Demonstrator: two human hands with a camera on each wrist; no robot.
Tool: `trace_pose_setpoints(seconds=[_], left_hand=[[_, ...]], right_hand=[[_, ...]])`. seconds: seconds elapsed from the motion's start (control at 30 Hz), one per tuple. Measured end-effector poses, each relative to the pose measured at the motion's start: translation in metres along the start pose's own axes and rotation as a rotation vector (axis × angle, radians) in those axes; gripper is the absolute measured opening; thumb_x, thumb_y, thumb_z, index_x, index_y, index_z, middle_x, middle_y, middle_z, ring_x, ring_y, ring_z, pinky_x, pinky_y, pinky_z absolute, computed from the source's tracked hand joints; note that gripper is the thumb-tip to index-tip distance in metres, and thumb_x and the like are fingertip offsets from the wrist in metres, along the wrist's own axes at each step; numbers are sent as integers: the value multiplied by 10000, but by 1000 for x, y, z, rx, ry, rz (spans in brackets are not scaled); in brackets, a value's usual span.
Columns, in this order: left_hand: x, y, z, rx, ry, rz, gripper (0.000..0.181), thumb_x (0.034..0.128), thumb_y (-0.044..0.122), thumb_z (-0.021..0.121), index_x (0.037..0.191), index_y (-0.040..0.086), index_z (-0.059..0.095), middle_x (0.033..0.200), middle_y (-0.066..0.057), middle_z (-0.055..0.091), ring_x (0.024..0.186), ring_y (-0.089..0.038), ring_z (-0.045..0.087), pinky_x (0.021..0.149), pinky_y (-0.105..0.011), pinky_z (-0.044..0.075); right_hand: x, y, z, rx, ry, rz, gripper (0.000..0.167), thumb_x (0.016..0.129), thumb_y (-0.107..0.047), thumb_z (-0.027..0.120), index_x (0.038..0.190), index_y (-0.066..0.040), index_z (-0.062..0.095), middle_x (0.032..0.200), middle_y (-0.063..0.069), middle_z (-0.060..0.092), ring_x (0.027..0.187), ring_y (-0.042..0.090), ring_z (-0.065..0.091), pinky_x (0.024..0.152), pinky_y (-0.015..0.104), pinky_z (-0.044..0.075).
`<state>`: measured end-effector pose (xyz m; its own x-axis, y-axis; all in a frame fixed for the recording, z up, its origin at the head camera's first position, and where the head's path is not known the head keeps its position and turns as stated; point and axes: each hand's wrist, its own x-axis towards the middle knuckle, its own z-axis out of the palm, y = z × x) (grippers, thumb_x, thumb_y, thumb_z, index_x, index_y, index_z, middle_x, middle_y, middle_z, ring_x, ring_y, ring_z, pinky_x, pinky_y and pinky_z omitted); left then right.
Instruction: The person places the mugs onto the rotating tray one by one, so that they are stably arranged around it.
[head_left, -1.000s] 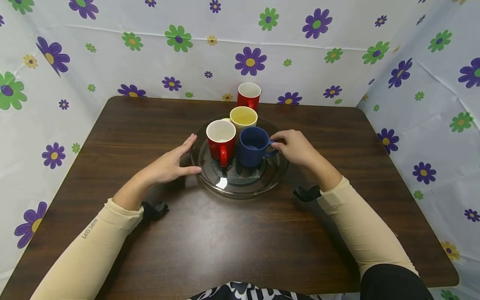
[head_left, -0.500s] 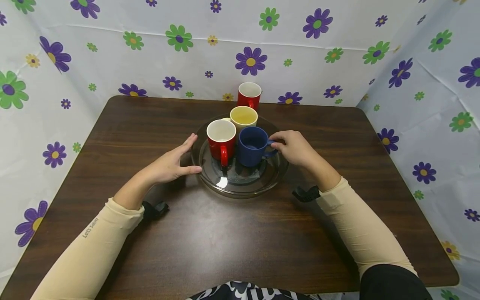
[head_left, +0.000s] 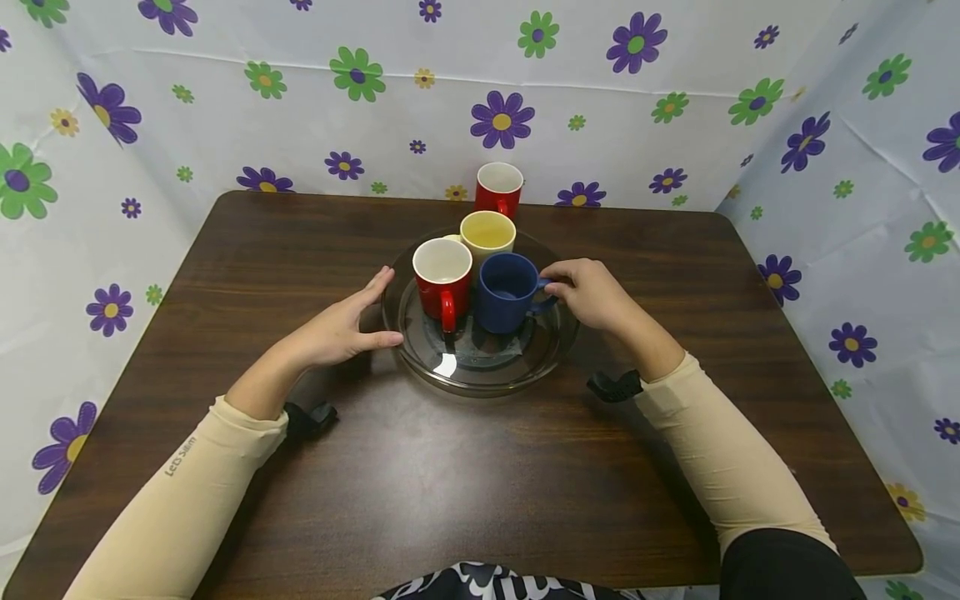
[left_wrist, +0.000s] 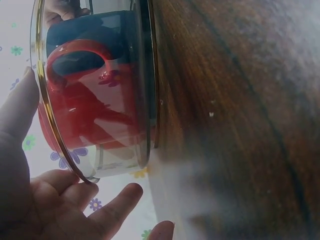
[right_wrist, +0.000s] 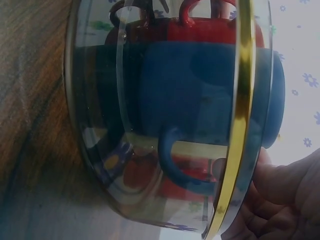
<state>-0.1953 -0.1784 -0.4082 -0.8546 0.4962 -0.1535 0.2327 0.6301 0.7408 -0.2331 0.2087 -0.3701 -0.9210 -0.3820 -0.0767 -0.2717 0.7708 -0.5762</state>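
A round clear glass dish (head_left: 480,379) holds a red mug (head_left: 433,302), a yellow mug (head_left: 487,231) and a blue mug (head_left: 501,308), all upright. My left hand (head_left: 333,333) touches the dish's left rim, thumb and fingers spread. In the left wrist view, the fingers of that hand (left_wrist: 65,200) lie along the glass rim (left_wrist: 56,130). At the dish's right side my right hand (head_left: 592,293) pinches the blue mug's handle (head_left: 542,307). The right wrist view shows the blue mug (right_wrist: 185,90) through the glass, with the right hand (right_wrist: 275,200) by its handle, partly hidden behind the rim.
Another red mug (head_left: 497,190) stands behind the dish, near the back edge of the brown wooden table (head_left: 450,483). A white flowered cloth (head_left: 420,108) hangs behind the table and along its sides.
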Motion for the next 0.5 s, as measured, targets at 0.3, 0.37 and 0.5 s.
trace_pose_setpoints(seconds=[0.3,0.37,0.5], left_hand=[[0,-2,-1,9,1,4,1026,938,397,735,1649,184,27,1706,-5,-43,1545,-373,108,1198,-630,128],[0,-2,-1,9,0,1,1025,939,402,732,1649,185,25,1706,-13,-44,1544,-375,107,1196,-634,129],[0,-1,-1,10,-2,-1,1024,941,410,727,1649,187,22,1707,-22,-45,1546,-372,98,1195,-636,128]], right_hand=[[1,-2,4,-22,20,-42,264,1036,-65,563,1261,10,681,1071,192,721,841,287,588,730,392,489],[1,-3,5,-22,15,-42,262,1035,-66,565,1257,4,686,1075,180,725,846,279,590,722,379,480],[-1,-6,6,-16,-4,-34,268,1034,-60,565,1266,2,684,1083,168,730,858,276,595,713,373,473]])
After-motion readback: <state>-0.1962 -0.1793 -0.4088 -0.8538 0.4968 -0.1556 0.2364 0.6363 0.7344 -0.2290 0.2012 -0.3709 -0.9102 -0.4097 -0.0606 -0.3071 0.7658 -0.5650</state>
